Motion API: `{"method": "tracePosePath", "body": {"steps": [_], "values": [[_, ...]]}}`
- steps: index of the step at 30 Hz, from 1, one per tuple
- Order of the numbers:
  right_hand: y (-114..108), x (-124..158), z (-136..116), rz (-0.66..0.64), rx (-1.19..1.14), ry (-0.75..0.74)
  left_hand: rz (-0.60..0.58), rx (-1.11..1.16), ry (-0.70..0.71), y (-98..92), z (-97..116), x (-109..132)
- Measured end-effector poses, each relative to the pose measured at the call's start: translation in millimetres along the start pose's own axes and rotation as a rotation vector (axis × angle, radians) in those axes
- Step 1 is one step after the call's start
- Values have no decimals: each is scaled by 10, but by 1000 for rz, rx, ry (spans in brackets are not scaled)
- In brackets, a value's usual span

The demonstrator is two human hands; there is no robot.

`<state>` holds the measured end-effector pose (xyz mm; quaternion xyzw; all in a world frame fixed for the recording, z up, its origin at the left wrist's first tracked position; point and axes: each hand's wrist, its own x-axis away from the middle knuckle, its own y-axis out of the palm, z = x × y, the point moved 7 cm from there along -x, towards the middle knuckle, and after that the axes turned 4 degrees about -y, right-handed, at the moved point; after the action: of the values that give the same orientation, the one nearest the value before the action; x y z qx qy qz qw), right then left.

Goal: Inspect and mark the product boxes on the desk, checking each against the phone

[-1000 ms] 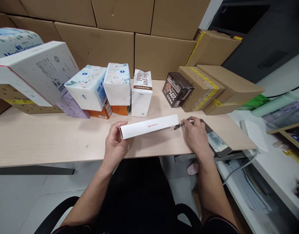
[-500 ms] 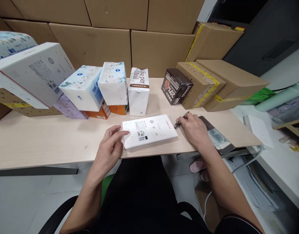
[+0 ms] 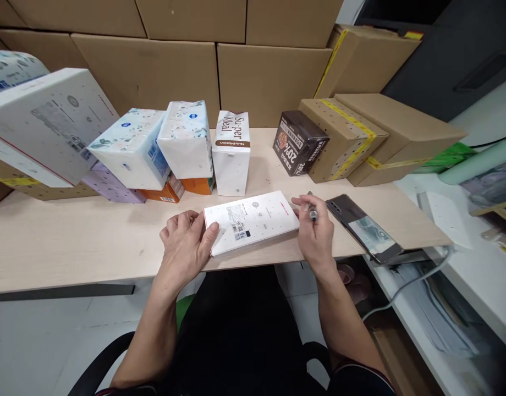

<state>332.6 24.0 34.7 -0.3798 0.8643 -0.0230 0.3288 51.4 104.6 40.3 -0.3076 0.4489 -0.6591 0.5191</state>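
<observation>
A flat white box (image 3: 251,223) with printed labels lies on the desk before me. My left hand (image 3: 186,242) is at its left end, thumb on the top face and curled fingers along the side edge. My right hand (image 3: 316,228) is closed around a dark pen (image 3: 313,213), with one clear end showing between the fingers. Its fingertips are at the right end of the white box; whether they press on it I cannot tell. To the right of that hand lies a phone (image 3: 362,228) with a printed picture on its back.
Behind the box stand a white Super Meal carton (image 3: 231,165), tissue packs (image 3: 186,140), a dark brown box (image 3: 299,144) and taped cardboard boxes (image 3: 344,140). A large white box (image 3: 50,124) leans at the left. The desk's front edge (image 3: 92,281) runs close to my lap.
My right hand has moved left from beside the phone to the box's right end, carrying the pen. My left hand has turned, its thumb now on the box.
</observation>
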Motion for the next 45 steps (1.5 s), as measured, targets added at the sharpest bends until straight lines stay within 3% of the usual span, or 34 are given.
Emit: {"method": "tracePosePath", "body": {"steps": [3, 7, 11, 14, 19, 23, 27, 34, 45], "values": [[-22, 61, -42, 34, -16, -39, -19, 162, 32, -27, 15, 20], [-80, 137, -19, 146, -189, -24, -54, 651, 89, 51, 27, 42], [-96, 135, 11, 232, -314, 28, 40, 1013, 196, 116, 35, 43], [-186, 60, -5, 337, -337, 17, 78, 1049, 227, 133, 39, 57], [-526, -74, -179, 564, -358, -41, 91, 962, 233, 126, 26, 93], [-594, -214, -471, 436, -434, -98, 25, 1010, 222, 189, 12, 79], [-441, -350, -686, 269, -485, -139, -35, 1009, 206, 235, 7, 56], [-45, -543, -609, -4, -295, -65, -49, 954, 191, 203, 20, 42], [-13, -570, -732, -27, 61, -218, -61, 911, 199, 227, -8, 39]]}}
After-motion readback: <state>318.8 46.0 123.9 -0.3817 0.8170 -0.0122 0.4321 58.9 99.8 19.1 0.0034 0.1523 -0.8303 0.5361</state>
